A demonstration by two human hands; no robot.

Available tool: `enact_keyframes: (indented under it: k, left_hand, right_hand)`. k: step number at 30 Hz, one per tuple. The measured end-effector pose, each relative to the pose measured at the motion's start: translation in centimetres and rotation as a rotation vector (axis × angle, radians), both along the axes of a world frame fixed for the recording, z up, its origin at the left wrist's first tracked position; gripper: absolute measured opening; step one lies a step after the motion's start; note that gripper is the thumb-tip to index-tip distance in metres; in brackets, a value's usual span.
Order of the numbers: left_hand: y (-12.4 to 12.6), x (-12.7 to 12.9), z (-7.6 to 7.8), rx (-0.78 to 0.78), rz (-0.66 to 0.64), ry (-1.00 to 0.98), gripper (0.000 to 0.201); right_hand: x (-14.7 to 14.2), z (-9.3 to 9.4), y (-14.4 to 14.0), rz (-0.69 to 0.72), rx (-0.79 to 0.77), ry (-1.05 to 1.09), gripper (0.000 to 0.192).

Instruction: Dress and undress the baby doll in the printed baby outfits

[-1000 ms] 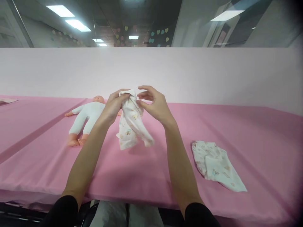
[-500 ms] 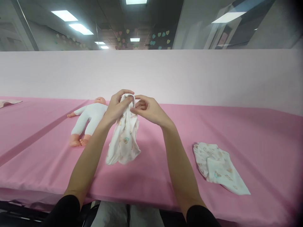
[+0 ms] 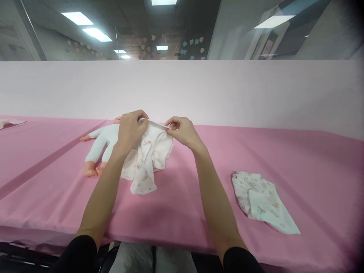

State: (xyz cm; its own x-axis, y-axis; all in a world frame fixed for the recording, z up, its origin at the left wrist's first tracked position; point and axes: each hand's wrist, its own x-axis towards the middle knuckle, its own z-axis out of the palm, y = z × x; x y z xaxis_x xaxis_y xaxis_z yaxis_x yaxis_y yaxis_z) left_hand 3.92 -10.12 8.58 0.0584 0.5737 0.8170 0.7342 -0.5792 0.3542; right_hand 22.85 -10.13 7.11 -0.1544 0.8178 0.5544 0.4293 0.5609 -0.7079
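Between my hands hangs a small white baby garment with a scattered print, its top edge pulled straight and its lower folds hanging over the pink cover. My left hand pinches the left end of that edge. At the right end, the thumb and fingers of my right hand grip the same edge. Behind my left hand and forearm lies a baby doll in a white suit, its head mostly hidden. Whether the garment's hanging part touches the surface, I cannot tell.
A second printed white garment lies folded at the right. A pale cloth is at the far left. The pink cover runs back to a white wall with glass above it.
My hands have moved apart, the left one shifting leftward. The garment, bunched and hanging narrow before, is now spread wider with its top edge stretched between my hands.
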Motion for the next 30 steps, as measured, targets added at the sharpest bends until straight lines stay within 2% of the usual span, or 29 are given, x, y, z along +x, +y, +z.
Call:
enact_keyframes:
  k: [4,7,9,12,15,20,26,30]
  left_hand:
    - [0.7,-0.1,-0.3,0.043,0.088,0.014,0.028]
    - [1.3,-1.3,-0.2,0.089,0.171,-0.037,0.03]
    - [1.8,-2.4,-0.2,0.11,0.211,-0.072,0.031]
    - [2.4,-3.8,-0.1,0.13,0.253,-0.102,0.032]
    - [2.5,-4.7,0.0,0.133,0.283,-0.136,0.032]
    - [2.3,-5.4,0.2,0.067,0.29,-0.164,0.039]
    - [4.7,-6.1,-1.7,-0.147,0.266,-0.039,0.03]
    - [5.4,-6.3,-2.2,-0.307,0.139,-0.152,0.026]
  right_hand:
    - [0.2,-0.6,0.7,-0.155,0.087,-0.151,0.024]
    - [1.0,-1.3,1.7,-0.271,0.099,-0.243,0.027]
    - [1.6,-1.4,2.1,-0.32,0.088,-0.232,0.027]
    - [2.6,-0.9,2.1,-0.344,0.098,-0.115,0.024]
    - [3.7,-0.1,1.3,-0.31,0.127,0.096,0.017]
    - [5.4,0.6,0.4,-0.3,0.191,0.387,0.012]
    - [7.0,-0.1,1.7,-0.395,0.188,0.576,0.011]
    - [8.0,-0.1,1.8,-0.458,0.264,0.659,0.012]
